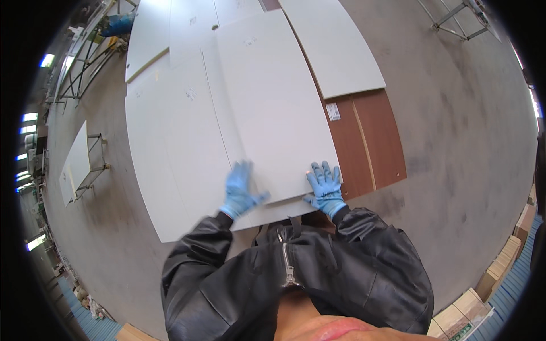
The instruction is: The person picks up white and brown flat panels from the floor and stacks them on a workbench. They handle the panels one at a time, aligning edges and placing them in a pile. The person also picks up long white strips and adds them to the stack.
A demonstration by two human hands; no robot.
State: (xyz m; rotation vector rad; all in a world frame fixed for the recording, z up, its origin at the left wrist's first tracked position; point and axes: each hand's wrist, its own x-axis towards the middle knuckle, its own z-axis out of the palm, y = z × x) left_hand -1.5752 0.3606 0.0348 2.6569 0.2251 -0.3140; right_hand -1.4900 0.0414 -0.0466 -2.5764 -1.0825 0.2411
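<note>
A large white panel (267,102) lies in front of me, on top of other white boards. My right hand (326,187), in a blue glove, rests on its near right corner with the fingers spread and the thumb by the front edge. My left hand (239,190), also gloved in blue and slightly blurred, is at the panel's near left corner, fingers stretched and thumb apart. It holds nothing. To the left, a second white panel (170,142) lies alongside, with a thin seam between the two.
Brown boards (364,142) with a paper label (333,111) stick out on the right, partly under another white panel (335,51). A small metal-framed stand (82,165) is at left on the concrete floor (455,142). Stacked cartons (500,267) line the lower right.
</note>
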